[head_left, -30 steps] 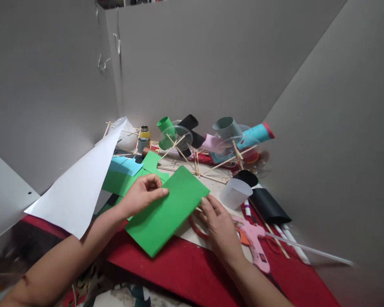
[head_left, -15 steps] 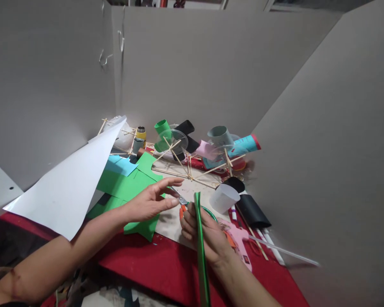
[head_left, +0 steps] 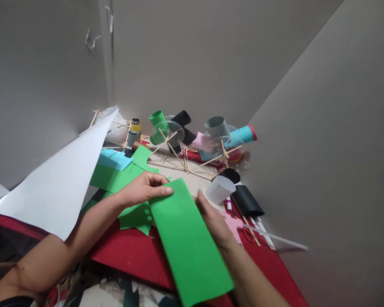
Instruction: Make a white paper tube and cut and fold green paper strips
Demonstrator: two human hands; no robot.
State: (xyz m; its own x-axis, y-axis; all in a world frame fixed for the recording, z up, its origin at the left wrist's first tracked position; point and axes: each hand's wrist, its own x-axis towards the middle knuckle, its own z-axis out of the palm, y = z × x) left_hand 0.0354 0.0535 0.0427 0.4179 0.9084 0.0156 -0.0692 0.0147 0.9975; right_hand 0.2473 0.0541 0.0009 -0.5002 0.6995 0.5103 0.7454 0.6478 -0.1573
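A folded green craft sheet (head_left: 188,243) is tilted toward me over the front of the table. My left hand (head_left: 144,187) pinches its upper left corner, thumb on the front face and fingers behind. Along the sheet's right edge is my right hand (head_left: 216,221), closed around that side, with its fingers mostly hidden behind the sheet. The scissors are out of sight now. Under my left hand lie more green sheets (head_left: 112,177) with cut edges, and a light blue piece (head_left: 117,159) rests on them.
A large white sheet (head_left: 60,179) leans over my left forearm. Behind stand stick frames with clear discs (head_left: 168,132) and coloured tubes. At right are a white tube (head_left: 220,189), a black tube (head_left: 248,200) and a pink glue gun (head_left: 233,224) with a long clear stick. Grey panels (head_left: 185,55) enclose the table.
The green sheet has turned from edge-on to face me. My left hand has gone from open to pinching its corner. The scissors by my right hand have gone out of view.
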